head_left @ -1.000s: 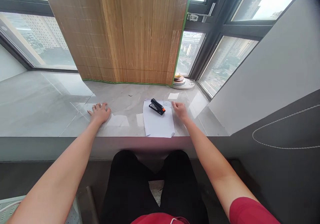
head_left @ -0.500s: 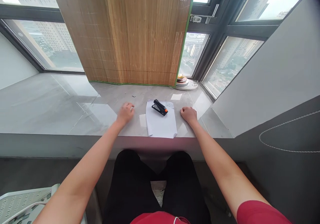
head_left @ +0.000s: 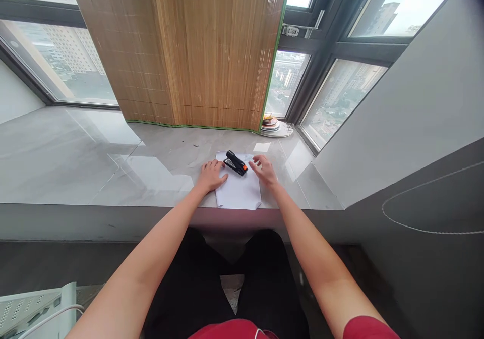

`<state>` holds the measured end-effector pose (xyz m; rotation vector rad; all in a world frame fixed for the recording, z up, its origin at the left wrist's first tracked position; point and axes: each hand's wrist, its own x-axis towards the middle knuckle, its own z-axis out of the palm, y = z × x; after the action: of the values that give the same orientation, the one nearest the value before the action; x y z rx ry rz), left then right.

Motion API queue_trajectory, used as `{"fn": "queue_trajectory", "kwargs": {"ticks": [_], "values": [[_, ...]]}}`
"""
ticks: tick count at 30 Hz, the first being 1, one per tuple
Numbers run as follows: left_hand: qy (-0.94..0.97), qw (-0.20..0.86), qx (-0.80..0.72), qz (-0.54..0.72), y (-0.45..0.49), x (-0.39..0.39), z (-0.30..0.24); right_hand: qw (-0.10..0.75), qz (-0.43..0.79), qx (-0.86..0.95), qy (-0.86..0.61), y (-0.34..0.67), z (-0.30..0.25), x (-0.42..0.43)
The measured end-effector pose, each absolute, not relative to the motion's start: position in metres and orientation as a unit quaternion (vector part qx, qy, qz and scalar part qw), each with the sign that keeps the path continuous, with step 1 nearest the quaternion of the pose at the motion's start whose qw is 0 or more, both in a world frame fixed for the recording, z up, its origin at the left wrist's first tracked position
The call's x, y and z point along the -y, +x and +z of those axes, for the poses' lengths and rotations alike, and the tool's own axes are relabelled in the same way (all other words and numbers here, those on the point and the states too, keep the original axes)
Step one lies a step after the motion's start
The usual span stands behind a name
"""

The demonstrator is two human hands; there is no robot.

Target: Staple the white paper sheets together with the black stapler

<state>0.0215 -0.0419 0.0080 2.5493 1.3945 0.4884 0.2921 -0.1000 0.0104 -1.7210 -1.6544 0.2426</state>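
A black stapler [head_left: 236,163] with an orange end lies aslant on the upper part of some white paper [head_left: 238,192]. The paper rests on the tiled sill, its lower corners bent at the front edge. My left hand [head_left: 212,175] lies over the paper's left edge, fingers apart, just left of the stapler. At the right side, my right hand [head_left: 263,169] hovers over the paper's edge with curved, parted fingers close to the stapler's orange end. Nothing shows in either hand.
A bamboo blind [head_left: 196,66] hangs down to the grey tiled sill [head_left: 151,177]. In the back right corner stands a stack of plates [head_left: 274,126]. A beaded cord [head_left: 383,208] loops by the right wall. At lower left is a pale slotted plastic thing [head_left: 38,308].
Both hands have moved inward from beside the paper to its edges. The right hand has uncurled from a fist. The whole view has shifted slightly; the stapler keeps its place on the paper.
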Motion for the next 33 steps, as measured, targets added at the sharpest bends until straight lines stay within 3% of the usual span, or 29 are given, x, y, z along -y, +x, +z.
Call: {"fn": "queue_trajectory", "kwargs": {"ticks": [6, 18, 27, 33], "values": [[0.850, 0.095, -0.486, 0.181, 0.022, 0.043, 0.007, 0.366, 0.137, 0.665, -0.637, 0.245, 0.004, 0.079], [0.854, 0.095, -0.477, 0.184, 0.020, 0.036, -0.002, 0.399, 0.192, 0.647, -0.621, 0.276, 0.002, 0.103], [0.851, 0.106, -0.484, 0.175, 0.020, 0.038, -0.002, 0.455, 0.085, 0.587, -0.664, 0.276, -0.008, 0.113], [0.852, 0.111, -0.477, 0.186, 0.019, 0.038, -0.004, 0.538, 0.106, 0.529, -0.648, 0.277, -0.016, 0.110]]}}
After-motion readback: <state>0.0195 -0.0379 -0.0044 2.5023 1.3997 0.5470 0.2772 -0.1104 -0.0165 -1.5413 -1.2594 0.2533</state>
